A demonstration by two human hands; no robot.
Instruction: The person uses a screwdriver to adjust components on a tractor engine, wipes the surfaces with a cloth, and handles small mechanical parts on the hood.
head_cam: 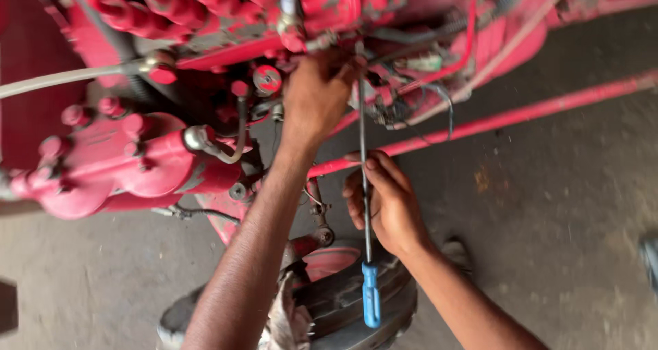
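Two bare hands work at one red engine block [123, 158] that fills the upper left of the view. Farthest left, one pale hose [62, 79] runs in from the edge to a fitting on the engine, and below it one bent metal pipe [219, 144] curls off the red housing. Next comes the left hand [315, 100], reaching up into the machinery with its fingers buried among the red parts and wires; whether its grip is closed on anything there cannot be told, since the fingertips are hidden. Just right of it stands one long screwdriver [365, 185], its thin steel shaft running nearly upright from the engine down to a single blue handle [371, 295] that hangs free in front of one black tyre [356, 302]. The right hand [384, 206] has its fingers curled around the middle of that shaft, its grip closed on the steel well above the handle. Behind this hand one red bar [521, 113] slants up toward the right edge. Beyond it lies the grey concrete floor [562, 220], with one rusty stain just right of the hand
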